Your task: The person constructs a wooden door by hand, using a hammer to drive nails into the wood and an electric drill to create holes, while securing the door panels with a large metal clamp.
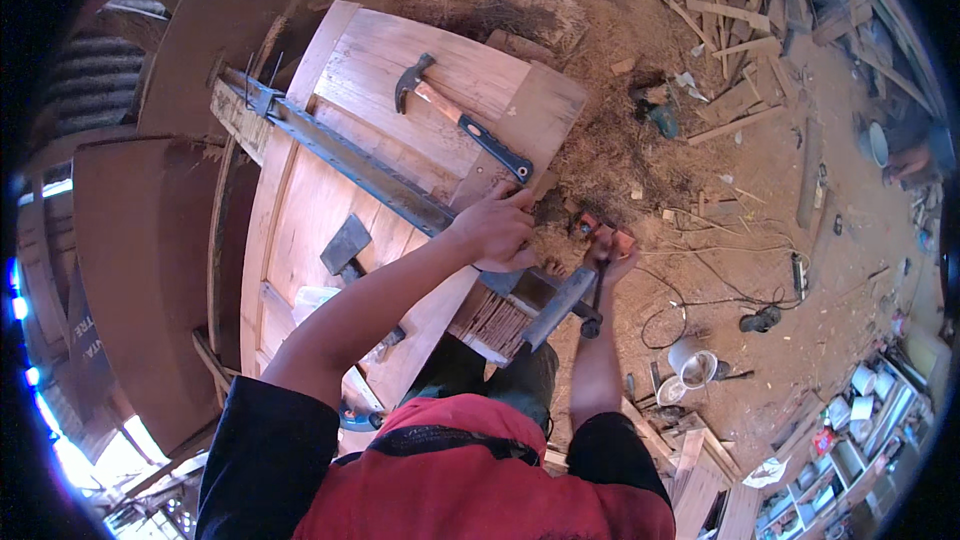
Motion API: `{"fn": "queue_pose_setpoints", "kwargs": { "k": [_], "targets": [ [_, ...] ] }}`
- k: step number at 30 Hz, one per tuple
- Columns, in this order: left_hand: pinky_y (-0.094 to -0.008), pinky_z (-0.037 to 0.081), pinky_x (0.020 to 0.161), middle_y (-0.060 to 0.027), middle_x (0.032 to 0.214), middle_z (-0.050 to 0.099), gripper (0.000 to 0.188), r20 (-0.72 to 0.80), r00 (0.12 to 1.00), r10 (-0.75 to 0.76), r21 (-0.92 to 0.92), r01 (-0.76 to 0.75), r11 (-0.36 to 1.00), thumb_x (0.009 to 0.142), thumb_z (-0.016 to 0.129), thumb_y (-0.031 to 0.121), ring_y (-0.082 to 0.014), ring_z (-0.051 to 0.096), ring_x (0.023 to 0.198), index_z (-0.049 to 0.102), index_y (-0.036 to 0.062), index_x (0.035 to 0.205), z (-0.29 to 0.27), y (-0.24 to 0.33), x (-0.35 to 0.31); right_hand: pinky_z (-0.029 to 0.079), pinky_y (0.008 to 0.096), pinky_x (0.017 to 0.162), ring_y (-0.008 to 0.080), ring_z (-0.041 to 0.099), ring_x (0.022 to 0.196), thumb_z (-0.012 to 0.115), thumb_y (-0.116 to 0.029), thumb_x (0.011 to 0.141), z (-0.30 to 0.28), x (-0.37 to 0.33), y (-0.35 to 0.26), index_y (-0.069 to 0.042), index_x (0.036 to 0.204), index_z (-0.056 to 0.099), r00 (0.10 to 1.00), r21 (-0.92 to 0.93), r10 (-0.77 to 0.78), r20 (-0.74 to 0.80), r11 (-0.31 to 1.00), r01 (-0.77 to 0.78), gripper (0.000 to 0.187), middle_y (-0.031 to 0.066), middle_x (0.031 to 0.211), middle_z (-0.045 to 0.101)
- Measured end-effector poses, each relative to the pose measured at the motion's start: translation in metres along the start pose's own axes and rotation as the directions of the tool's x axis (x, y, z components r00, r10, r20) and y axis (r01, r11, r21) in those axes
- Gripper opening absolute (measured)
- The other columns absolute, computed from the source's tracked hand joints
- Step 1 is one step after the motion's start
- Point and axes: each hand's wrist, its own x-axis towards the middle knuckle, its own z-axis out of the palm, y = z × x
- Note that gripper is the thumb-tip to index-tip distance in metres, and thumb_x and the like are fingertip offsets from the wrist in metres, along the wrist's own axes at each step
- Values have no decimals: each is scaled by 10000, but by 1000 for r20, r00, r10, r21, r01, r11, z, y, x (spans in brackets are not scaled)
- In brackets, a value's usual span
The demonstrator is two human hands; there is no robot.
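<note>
A long grey metal bar clamp (355, 152) lies slantwise across a pale wooden door panel (400, 45). My left hand (495, 230) is bent over the near part of its bar, at the panel's edge, partly hiding it. At the clamp's near end is a grey metal plate (560, 308) with a dark rod handle (591, 324). My right hand (610, 252) is closed around the upper end of that rod, with an orange-red part (623, 241) showing by the fingers. Beyond my left hand, a claw hammer (450, 112) lies on the panel, its black grip close to my fingers.
A square-headed mallet (346, 245) and a whitish plastic container (312, 300) are on the panel left of my forearm. Large brown boards (140, 250) stand at the left. Wood scraps (735, 120), cords, a white bucket (690, 362) and sawdust cover the floor at right.
</note>
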Motion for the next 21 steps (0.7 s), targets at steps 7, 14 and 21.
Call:
{"fn": "queue_pose_setpoints", "kwargs": {
  "k": [7,14,21],
  "targets": [
    [-540,339,1016,-70,842,669,385,32,999,-21,43,20,999,850,546,385,-289,515,1101,684,53,711,-4,5,-7,357,255,390,128,484,442,266,-650,967,230,-122,-54,-27,943,636,895,-668,168,414,724,173,726,54,626,584],
    [-452,356,1028,-83,869,691,268,53,995,85,63,-88,994,807,611,307,-279,553,1090,716,62,773,-1,1,8,558,416,717,343,706,756,618,-397,946,155,-301,41,-75,1078,702,789,-815,606,101,-404,416,358,149,960,724],
    [-485,539,790,-107,876,707,191,579,798,-170,170,86,982,752,686,177,-316,665,956,736,47,882,-13,20,47,480,439,963,278,613,1162,529,-445,971,-38,-250,2,-41,1370,526,932,-830,221,-289,427,-359,567,134,1265,648]
  ]
}}
